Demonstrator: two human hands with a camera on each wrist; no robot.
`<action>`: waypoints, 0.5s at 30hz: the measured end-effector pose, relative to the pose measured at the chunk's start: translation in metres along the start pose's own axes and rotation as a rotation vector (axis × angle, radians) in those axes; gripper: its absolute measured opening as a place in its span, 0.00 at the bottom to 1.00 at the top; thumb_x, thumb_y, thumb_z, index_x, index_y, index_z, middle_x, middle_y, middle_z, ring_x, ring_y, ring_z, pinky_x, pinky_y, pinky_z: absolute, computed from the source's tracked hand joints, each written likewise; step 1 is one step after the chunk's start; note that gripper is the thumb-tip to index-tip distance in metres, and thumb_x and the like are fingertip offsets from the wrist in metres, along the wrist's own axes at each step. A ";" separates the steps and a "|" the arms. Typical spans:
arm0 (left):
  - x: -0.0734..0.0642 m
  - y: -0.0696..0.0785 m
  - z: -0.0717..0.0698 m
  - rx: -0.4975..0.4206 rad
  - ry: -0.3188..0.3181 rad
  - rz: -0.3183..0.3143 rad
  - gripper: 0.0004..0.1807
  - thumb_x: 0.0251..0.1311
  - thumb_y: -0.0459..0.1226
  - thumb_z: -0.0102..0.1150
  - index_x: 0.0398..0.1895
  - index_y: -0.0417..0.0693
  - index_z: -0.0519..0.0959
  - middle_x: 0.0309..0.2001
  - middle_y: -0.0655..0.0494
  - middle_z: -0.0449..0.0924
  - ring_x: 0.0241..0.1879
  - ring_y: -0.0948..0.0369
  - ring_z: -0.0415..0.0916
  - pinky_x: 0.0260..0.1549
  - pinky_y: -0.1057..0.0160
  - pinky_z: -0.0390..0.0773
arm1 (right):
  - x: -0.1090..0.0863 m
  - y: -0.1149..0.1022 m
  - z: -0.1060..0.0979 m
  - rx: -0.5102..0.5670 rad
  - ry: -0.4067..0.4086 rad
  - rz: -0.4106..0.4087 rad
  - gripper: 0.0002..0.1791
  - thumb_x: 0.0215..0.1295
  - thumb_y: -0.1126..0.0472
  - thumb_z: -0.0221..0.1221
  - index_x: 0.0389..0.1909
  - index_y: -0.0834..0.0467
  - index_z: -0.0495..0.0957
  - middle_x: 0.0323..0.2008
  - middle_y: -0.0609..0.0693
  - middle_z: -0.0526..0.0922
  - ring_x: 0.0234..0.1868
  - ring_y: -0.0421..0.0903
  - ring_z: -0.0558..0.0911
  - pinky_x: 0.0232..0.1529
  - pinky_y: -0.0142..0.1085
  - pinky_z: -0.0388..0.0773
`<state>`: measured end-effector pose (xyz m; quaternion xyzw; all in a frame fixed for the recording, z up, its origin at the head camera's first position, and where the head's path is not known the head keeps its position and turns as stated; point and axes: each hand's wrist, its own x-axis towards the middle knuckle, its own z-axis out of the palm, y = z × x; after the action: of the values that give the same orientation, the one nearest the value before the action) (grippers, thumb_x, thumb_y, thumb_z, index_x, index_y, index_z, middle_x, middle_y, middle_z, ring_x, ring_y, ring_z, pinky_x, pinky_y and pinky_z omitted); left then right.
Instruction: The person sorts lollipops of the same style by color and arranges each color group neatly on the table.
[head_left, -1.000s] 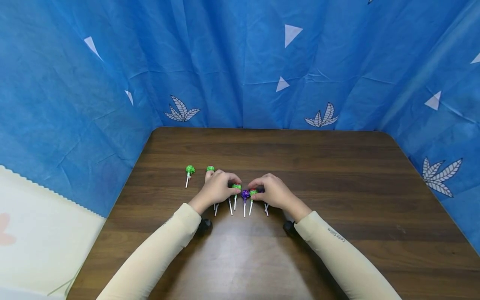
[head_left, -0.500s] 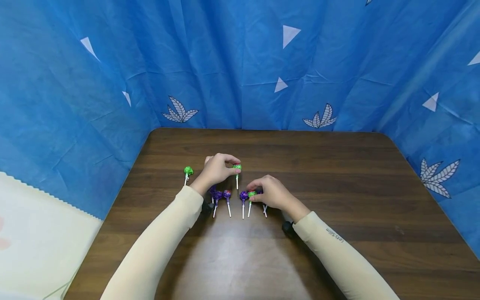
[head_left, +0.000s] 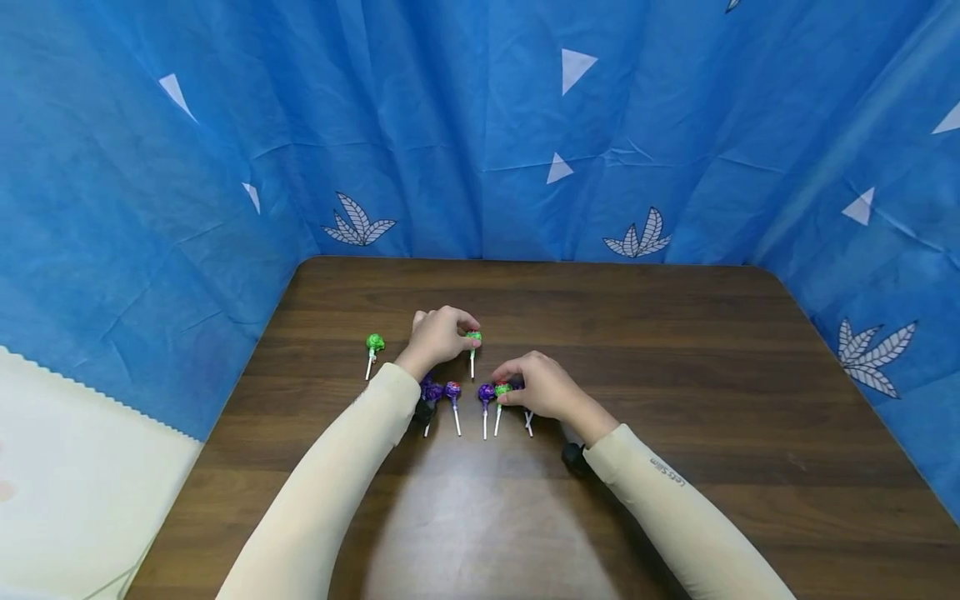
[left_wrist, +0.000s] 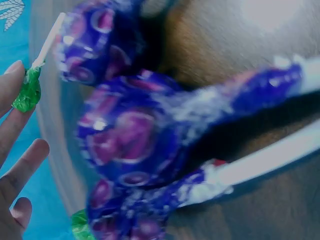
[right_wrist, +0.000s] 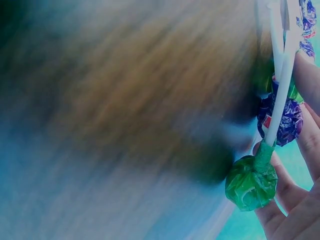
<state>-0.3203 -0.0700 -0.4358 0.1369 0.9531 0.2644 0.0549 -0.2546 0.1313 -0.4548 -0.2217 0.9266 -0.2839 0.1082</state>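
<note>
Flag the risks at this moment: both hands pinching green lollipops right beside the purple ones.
1. The left hand pinches a green lollipop by its head only; the stick hangs free, so it could swing or slip.
2. The left forearm lies over the purple lollipops; a sideways move might drag them out of line.
3. The right hand pinches a green lollipop pressed close to a purple one; lifting may knock that neighbour.

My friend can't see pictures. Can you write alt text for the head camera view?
Two hands sort lollipops on a brown table: the left hand pinches a green lollipop, the right hand pinches another green one beside purple lollipops.
</note>
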 end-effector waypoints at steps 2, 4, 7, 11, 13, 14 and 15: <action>0.001 -0.002 0.002 -0.005 -0.010 -0.012 0.14 0.58 0.45 0.70 0.47 0.55 0.86 0.46 0.59 0.88 0.50 0.55 0.80 0.56 0.47 0.57 | 0.000 0.000 0.000 0.004 -0.001 0.005 0.16 0.57 0.57 0.72 0.47 0.51 0.86 0.41 0.42 0.89 0.52 0.45 0.80 0.58 0.47 0.73; 0.001 -0.003 0.004 -0.006 -0.017 -0.017 0.15 0.58 0.45 0.70 0.47 0.55 0.86 0.46 0.59 0.88 0.50 0.55 0.81 0.56 0.47 0.57 | 0.000 0.000 0.000 0.009 -0.001 0.006 0.16 0.57 0.57 0.72 0.47 0.51 0.86 0.42 0.42 0.89 0.52 0.45 0.80 0.58 0.46 0.74; 0.002 -0.004 0.006 0.001 -0.027 -0.020 0.15 0.57 0.46 0.71 0.47 0.55 0.87 0.46 0.60 0.88 0.50 0.55 0.81 0.55 0.47 0.57 | 0.000 0.000 0.000 0.015 -0.002 0.007 0.16 0.57 0.57 0.71 0.47 0.52 0.86 0.42 0.42 0.89 0.52 0.45 0.81 0.57 0.46 0.75; 0.002 -0.005 0.008 0.025 -0.035 -0.021 0.14 0.56 0.46 0.71 0.45 0.56 0.87 0.46 0.61 0.88 0.50 0.57 0.81 0.55 0.48 0.57 | -0.001 0.001 0.000 0.021 -0.003 0.012 0.16 0.57 0.58 0.71 0.48 0.52 0.86 0.42 0.42 0.89 0.52 0.45 0.81 0.57 0.46 0.75; 0.003 -0.006 0.010 0.037 -0.033 -0.016 0.14 0.56 0.46 0.71 0.45 0.56 0.87 0.45 0.61 0.88 0.50 0.57 0.81 0.55 0.48 0.57 | -0.001 0.001 0.000 0.021 -0.003 0.014 0.16 0.57 0.57 0.71 0.48 0.51 0.86 0.42 0.42 0.89 0.52 0.45 0.81 0.57 0.46 0.75; 0.003 -0.006 0.010 0.043 -0.032 -0.011 0.14 0.56 0.46 0.71 0.45 0.56 0.87 0.45 0.61 0.88 0.50 0.57 0.81 0.55 0.48 0.58 | -0.001 0.000 0.000 0.022 -0.003 0.014 0.16 0.58 0.57 0.71 0.48 0.52 0.86 0.42 0.42 0.89 0.52 0.45 0.80 0.56 0.46 0.75; 0.003 -0.006 0.011 0.052 -0.029 -0.005 0.14 0.56 0.46 0.72 0.45 0.55 0.87 0.45 0.61 0.88 0.50 0.57 0.81 0.55 0.48 0.58 | -0.001 0.000 0.000 0.023 -0.002 0.013 0.16 0.58 0.57 0.71 0.48 0.52 0.86 0.42 0.42 0.89 0.52 0.45 0.80 0.56 0.46 0.75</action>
<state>-0.3224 -0.0685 -0.4479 0.1395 0.9591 0.2372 0.0656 -0.2537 0.1322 -0.4546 -0.2149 0.9245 -0.2936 0.1136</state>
